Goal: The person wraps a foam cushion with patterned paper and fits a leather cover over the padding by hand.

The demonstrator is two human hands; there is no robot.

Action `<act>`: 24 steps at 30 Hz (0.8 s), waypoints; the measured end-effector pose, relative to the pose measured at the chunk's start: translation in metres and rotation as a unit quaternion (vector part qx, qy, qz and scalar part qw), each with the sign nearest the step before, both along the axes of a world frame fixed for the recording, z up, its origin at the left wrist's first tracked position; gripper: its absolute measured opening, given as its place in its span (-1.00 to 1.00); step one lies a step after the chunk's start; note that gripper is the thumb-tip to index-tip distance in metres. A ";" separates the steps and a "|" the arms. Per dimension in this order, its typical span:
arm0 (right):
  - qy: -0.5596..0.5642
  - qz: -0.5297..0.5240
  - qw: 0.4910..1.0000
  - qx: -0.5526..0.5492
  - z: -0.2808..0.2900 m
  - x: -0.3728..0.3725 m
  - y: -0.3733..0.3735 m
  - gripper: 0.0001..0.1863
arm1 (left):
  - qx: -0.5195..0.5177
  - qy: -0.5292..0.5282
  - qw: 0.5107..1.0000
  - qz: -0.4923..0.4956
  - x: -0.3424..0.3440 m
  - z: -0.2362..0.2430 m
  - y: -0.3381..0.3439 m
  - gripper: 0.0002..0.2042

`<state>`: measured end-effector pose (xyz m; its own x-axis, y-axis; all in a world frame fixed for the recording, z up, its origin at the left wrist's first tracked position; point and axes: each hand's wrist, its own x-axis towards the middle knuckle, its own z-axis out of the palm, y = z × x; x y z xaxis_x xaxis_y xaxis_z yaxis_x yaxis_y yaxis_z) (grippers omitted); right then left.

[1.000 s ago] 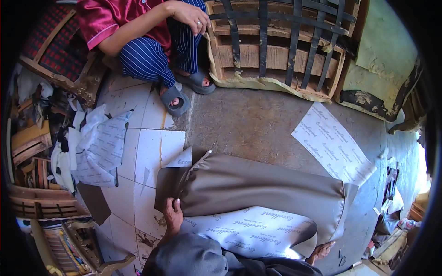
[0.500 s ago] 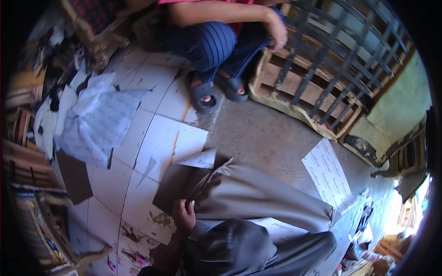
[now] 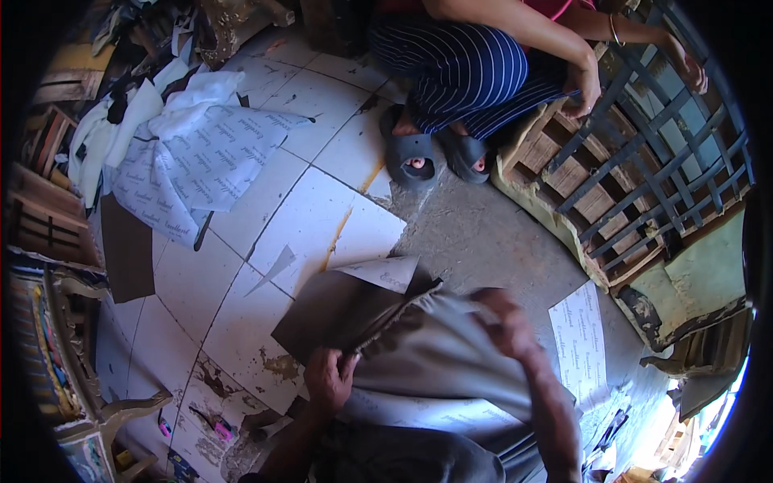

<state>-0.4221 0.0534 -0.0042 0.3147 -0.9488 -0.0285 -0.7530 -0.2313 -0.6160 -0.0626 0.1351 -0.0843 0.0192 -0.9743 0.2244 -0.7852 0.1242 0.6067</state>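
Floor (image 3: pixel 193 282), pale tile at left and grey concrete toward centre, carries all items. Frame (image 3: pixel 565 145), wooden, cross-strapped, stands upper right beside a co-worker (image 3: pixel 463 72); straps bare, no brown material on them. Cover (image 3: pixel 467 354), brown, lies lower centre, its white backing showing along the lower side. Sheet (image 3: pixel 201 161), white-backed, lies crumpled upper left. Flap (image 3: pixel 318 314), dark brown, left of centre, meets cover along a puckered edge (image 3: pixel 394 318). Strip (image 3: pixel 578 342), white-backed, lies flat at right, beside cover. Right hand (image 3: pixel 507 322), blurred, is over cover; cannot tell whether it grasps anything. Left hand (image 3: pixel 328 378) pinches cover at the lower end of the puckered edge.

Progress (judged): flap and cover look joined along the visible edge; completeness cannot be told. Cover lies unfitted, sheet and strip apparently unused.
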 end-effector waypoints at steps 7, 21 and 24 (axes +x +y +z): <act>0.079 0.358 0.924 0.108 -0.017 0.140 -0.069 -0.54 | 0.093 0.086 0.990 -0.068 0.025 0.047 0.008 -0.66; 0.078 0.311 0.900 0.297 -0.011 0.159 -0.110 -0.67 | 0.285 0.156 0.945 -0.018 0.031 0.032 -0.004 -0.69; 0.132 0.250 0.952 0.114 -0.053 0.156 -0.097 -0.61 | 0.334 0.089 0.938 -0.020 0.040 0.017 -0.002 -0.68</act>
